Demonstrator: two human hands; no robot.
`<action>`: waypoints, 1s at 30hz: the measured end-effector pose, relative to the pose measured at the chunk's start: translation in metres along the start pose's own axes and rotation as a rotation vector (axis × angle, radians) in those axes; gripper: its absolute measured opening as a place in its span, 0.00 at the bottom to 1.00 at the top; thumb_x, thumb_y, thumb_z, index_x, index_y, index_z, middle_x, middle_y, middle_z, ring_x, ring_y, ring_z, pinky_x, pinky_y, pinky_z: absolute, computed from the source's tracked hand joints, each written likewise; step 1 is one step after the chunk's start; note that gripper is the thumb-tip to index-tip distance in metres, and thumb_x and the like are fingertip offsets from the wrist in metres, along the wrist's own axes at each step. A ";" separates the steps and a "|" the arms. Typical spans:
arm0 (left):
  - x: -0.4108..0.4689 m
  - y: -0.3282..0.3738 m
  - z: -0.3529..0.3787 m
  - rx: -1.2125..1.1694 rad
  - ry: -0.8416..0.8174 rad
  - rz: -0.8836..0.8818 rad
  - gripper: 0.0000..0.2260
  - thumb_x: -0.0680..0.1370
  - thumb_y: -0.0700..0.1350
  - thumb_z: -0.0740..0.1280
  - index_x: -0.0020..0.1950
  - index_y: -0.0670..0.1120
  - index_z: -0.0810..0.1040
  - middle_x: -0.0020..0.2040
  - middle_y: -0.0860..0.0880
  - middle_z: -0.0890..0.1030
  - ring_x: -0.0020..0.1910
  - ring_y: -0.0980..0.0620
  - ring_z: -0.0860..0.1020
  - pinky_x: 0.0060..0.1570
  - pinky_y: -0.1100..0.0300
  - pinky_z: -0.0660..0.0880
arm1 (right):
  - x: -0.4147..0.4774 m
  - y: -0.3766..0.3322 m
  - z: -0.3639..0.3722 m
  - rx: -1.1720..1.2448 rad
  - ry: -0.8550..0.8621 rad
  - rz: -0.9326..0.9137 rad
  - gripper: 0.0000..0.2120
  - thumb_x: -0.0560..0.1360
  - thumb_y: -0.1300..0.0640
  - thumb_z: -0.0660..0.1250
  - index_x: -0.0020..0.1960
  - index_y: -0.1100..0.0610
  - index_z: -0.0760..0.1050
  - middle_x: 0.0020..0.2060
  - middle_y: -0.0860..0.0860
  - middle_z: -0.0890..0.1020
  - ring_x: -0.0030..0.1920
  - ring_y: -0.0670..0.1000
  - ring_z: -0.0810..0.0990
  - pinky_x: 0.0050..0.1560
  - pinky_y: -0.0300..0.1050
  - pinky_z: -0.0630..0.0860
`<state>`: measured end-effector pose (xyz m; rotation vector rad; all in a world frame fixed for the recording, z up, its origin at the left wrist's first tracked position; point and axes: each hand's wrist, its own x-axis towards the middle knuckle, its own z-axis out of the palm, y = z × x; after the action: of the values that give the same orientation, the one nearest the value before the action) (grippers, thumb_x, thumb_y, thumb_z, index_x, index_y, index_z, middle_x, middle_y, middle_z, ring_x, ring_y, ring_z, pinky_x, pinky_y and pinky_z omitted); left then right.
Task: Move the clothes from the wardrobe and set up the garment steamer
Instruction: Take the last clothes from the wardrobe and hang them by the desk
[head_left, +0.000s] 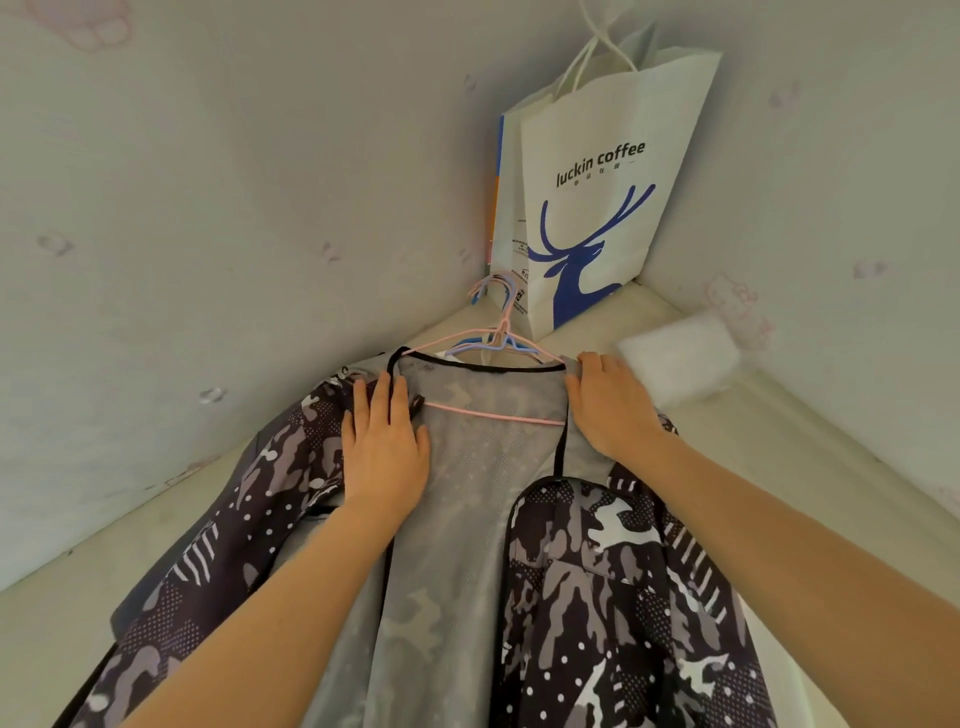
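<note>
A dark camouflage-print jacket (597, 587) with a grey mesh lining lies spread open on a pale surface, still on a pink hanger (493, 414). My left hand (384, 441) rests flat on the jacket's left shoulder, fingers spread. At the right shoulder, my right hand (605, 402) presses down near the collar edge, fingers curled over the fabric. Several more pink and blue hangers (501, 332) lie bunched just beyond the collar. No garment steamer is in view.
A white paper bag (597, 197) with a blue deer print stands in the corner where two patterned walls meet. A white foam-like block (680, 358) lies to the right of my right hand. The pale surface (67, 639) extends to the left of the jacket.
</note>
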<state>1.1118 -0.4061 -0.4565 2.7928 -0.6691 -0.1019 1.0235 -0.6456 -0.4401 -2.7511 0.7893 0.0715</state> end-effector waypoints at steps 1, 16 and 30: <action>-0.005 0.001 0.000 0.010 0.003 0.016 0.27 0.79 0.47 0.61 0.76 0.43 0.59 0.76 0.42 0.60 0.76 0.39 0.53 0.71 0.42 0.56 | -0.007 0.000 -0.001 -0.014 -0.006 -0.008 0.19 0.81 0.50 0.52 0.66 0.61 0.66 0.59 0.60 0.74 0.59 0.61 0.72 0.58 0.55 0.71; -0.127 0.003 -0.009 0.027 -0.049 0.168 0.21 0.79 0.46 0.55 0.72 0.45 0.68 0.72 0.46 0.68 0.75 0.45 0.59 0.71 0.40 0.56 | -0.174 -0.022 0.002 -0.141 0.060 -0.142 0.25 0.79 0.51 0.60 0.72 0.64 0.64 0.70 0.61 0.68 0.72 0.62 0.64 0.71 0.58 0.63; -0.275 -0.032 -0.018 0.023 -0.104 0.370 0.17 0.76 0.44 0.63 0.64 0.44 0.76 0.63 0.47 0.78 0.68 0.43 0.71 0.64 0.45 0.69 | -0.352 -0.070 0.049 -0.109 0.117 -0.034 0.26 0.70 0.53 0.72 0.64 0.63 0.74 0.60 0.58 0.79 0.63 0.61 0.76 0.59 0.56 0.76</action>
<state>0.8831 -0.2491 -0.4462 2.6455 -1.2041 -0.1679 0.7621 -0.3947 -0.4268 -2.8932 0.7901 -0.0546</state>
